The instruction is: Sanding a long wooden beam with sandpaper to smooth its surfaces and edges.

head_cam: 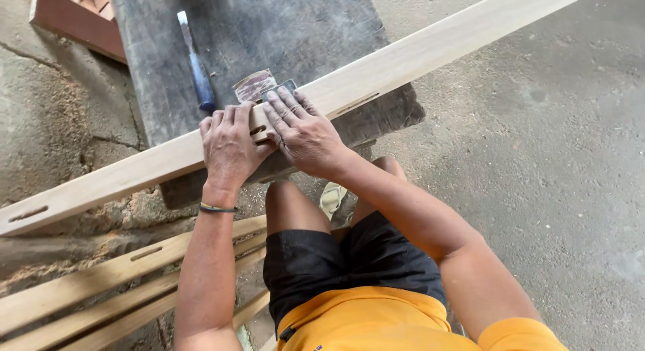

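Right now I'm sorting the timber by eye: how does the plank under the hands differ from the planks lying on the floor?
The plank under the left hand and right hand lies raised across a dark workbench; the floor planks lie low beside the person's legs. It is a single piece, they are several side by side. It looks paler, they look yellower. Both have slot-shaped cuts.

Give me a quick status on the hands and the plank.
Left hand and right hand both pressing a folded sheet of sandpaper on the long pale wooden plank. Plank lies across the dark workbench. Blue-handled chisel alongside, clear of the hands.
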